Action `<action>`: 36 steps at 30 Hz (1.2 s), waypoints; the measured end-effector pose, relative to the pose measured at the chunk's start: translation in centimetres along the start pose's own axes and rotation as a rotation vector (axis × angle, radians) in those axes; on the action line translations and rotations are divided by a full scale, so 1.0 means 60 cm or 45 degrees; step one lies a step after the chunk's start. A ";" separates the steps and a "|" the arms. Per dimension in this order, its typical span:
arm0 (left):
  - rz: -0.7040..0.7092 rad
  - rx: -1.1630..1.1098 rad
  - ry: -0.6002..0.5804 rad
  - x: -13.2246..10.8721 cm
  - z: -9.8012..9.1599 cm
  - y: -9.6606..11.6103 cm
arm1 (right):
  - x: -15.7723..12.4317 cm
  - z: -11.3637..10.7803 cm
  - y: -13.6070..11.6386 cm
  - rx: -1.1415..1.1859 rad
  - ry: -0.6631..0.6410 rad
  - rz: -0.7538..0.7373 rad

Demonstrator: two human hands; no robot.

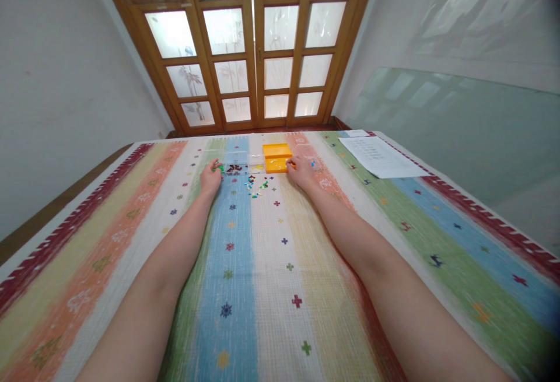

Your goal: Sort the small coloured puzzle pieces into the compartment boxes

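Both hands far out, frame centre. Left hand (211,178) at clear tray (236,167), fingers touching green bit (220,168); pinched or not, can't tell. Right hand (301,173) just right of orange tray (276,157), fingers too small to read. Loose bits (257,186) on striped tabletop (262,288), midway between hands.

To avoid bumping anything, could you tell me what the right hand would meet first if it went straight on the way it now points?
Most likely the orange tray: the right hand points forward and left at its right edge, close or touching; depth is unclear.
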State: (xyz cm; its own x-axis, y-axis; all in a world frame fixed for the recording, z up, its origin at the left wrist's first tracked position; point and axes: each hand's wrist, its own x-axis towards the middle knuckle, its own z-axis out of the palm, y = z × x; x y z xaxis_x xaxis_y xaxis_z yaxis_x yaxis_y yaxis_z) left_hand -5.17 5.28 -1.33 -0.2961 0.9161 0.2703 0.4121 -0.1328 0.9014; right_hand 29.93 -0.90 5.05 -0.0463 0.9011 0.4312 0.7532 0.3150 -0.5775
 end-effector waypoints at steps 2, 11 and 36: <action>0.008 0.012 0.003 0.000 0.000 0.000 | 0.001 -0.001 -0.002 -0.015 -0.015 0.013; 0.165 0.108 0.027 -0.008 -0.001 0.009 | 0.004 0.004 0.004 -0.045 -0.021 0.017; 0.763 0.489 -0.759 -0.068 0.016 0.084 | 0.002 0.002 -0.005 -0.057 -0.035 0.042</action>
State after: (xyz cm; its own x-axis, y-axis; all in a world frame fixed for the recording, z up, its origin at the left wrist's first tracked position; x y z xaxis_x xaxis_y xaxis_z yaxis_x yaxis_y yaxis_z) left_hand -1.06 1.25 1.78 0.5067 0.7921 0.3402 0.6415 -0.6101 0.4650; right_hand 29.62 -0.85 5.15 -0.0387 0.9187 0.3930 0.7830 0.2722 -0.5593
